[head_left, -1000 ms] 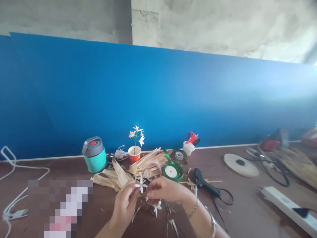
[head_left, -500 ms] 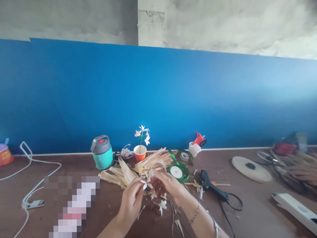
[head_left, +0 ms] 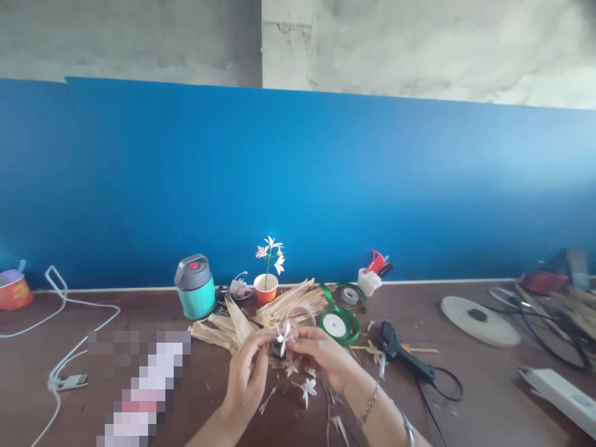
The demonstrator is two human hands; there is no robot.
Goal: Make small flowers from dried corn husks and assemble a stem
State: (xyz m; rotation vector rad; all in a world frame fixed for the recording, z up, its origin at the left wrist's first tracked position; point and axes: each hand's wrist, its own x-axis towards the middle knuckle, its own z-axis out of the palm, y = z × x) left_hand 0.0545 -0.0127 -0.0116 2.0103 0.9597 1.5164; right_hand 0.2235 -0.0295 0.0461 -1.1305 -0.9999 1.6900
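Note:
My left hand and my right hand meet over the brown table, both pinching a small white husk flower between their fingertips. Below them on the table lies another small white flower among husk scraps. Just behind the hands is a pile of dried corn husks and a spool of green ribbon. A red paper cup with a finished flower stem stands at the back.
A teal jug with a grey lid stands left of the cup. A black glue gun with its cord lies right of my hands. White cables, a white disc and a power strip sit further out.
The small flower has been turned and raised slightly between my fingertips. The camera view has shifted a little to the left.

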